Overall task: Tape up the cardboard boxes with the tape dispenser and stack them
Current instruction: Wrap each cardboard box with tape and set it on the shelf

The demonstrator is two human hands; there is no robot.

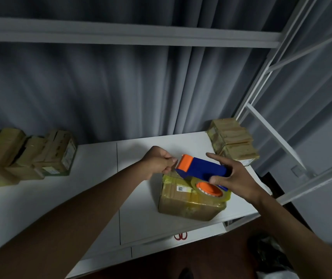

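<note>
Boxes at left (26,156): several taped cardboard boxes, bunched at the table's (92,198) far left edge.
Left hand (159,162): fingers pinch the tape end at the dispenser's orange nose.
Tape dispenser (203,172): blue, just above the central box (189,200).
Right hand (235,178): fingers curled round the dispenser body, forefinger straight.
Stack at right (233,141): taped boxes in the far corner.

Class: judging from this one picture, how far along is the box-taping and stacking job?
Done: tape-wrapped cardboard boxes stacked far right and lying far left. In hand: right hand grips the blue-and-orange tape dispenser over the brown box; left hand pinches at its front end. Left: finish, then stack.
</note>
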